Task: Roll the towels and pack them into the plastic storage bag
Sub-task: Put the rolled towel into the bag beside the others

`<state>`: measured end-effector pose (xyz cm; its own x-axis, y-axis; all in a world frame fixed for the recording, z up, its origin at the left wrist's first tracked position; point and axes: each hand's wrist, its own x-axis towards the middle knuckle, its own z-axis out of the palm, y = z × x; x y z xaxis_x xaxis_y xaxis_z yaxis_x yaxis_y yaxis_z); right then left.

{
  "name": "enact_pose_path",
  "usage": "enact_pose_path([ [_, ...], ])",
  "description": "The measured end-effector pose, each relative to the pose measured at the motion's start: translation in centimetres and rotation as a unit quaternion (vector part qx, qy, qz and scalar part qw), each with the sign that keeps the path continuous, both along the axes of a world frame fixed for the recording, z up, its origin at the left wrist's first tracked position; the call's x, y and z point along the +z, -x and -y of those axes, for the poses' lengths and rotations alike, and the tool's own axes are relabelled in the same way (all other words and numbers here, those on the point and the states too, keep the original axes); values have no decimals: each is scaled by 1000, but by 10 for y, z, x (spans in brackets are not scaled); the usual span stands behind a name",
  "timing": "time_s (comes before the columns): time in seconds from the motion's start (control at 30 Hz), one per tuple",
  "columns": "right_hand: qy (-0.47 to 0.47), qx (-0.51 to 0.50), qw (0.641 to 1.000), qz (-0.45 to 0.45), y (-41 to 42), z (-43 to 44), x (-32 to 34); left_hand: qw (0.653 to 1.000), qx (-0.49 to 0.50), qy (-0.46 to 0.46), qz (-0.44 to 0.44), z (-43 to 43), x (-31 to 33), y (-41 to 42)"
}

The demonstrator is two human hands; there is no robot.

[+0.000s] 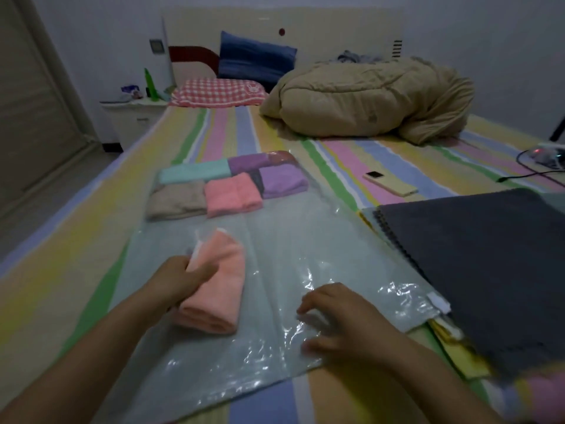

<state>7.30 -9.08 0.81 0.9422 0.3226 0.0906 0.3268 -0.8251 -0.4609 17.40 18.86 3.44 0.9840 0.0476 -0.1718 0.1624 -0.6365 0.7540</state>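
Gripping soft, light towel roll (pixel 220 278) round its middle with left hand (pixel 179 280), probably against unrolling; pinching slippery plastic storage bag (pixel 290 240), near right, with right hand (pixel 336 322).

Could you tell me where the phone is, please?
Head view: the phone lies on the striped sheet, right of the plastic storage bag, just beyond the dark grey towel.

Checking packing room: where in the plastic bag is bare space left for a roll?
Free: the middle of the storage bag, between the pink roll and the peach roll the left hand grips; also its right side, between the right hand and the lilac roll. Crowded: the far end, rolls packed touching.
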Motion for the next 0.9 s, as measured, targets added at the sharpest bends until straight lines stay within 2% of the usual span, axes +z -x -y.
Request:
enact_pose_path([
  [0.07,50,13,999,-14,4,-3,1,997,32,-62,27,-15,-18,4],
  [0.13,73,28,996,-37,5,-2,6,993,50,-61,92,-19,-27,11],
  [0.23,98,56,992,-60,7,-2,16,977,-5,-65,205,-11,-24,23],
  [0.33,107,67,991,-53,7,0,20,955,-52,-82,279,-3,-8,38],
  [0.4,102,63,992,-49,9,2,23,924,-89,-126,349,3,8,49],
  [0.5,83,57,994,-52,11,3,24,844,-174,-248,443,18,26,66],
  [0.57,95,57,993,-51,10,4,22,811,-235,-307,439,34,23,81],
  [0.6,106,53,992,-41,9,5,20,805,-259,-327,422,41,17,90],
  [0.67,118,27,993,14,9,3,19,813,-290,-339,374,49,-1,105],
  [0.73,112,-5,987,118,9,1,17,821,-296,-349,341,51,-11,112],
  [0.9,50,-55,931,357,26,-23,39,831,-240,-331,378,47,5,100],
])
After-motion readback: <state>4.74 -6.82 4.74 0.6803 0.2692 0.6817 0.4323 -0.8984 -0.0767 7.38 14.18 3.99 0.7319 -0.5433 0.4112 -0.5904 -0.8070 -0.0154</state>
